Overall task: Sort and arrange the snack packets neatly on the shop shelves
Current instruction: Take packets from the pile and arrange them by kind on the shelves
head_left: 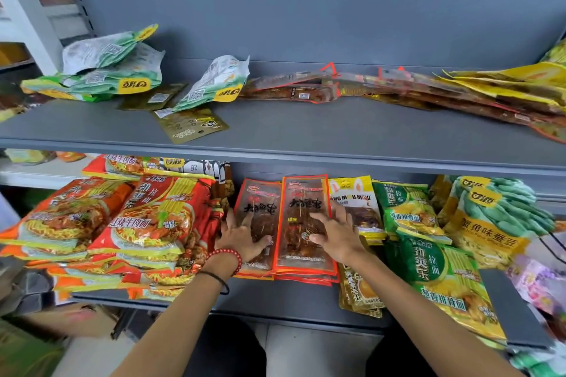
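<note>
The skewer stacks (284,223) sit at the middle of the lower shelf (275,300). The left hand (242,237) lies flat on the left stack with its fingers spread. The right hand (337,232), fingers also spread, presses the right stack's top packet. The noodle packs (144,217) are heaped at the shelf's left, and a pouch (358,297) juts over its front lip. The film looks slick, so a sideways push could fan the top packets out of line. A nudge toward the shelf's right could knock the pouch off the lip.
</note>
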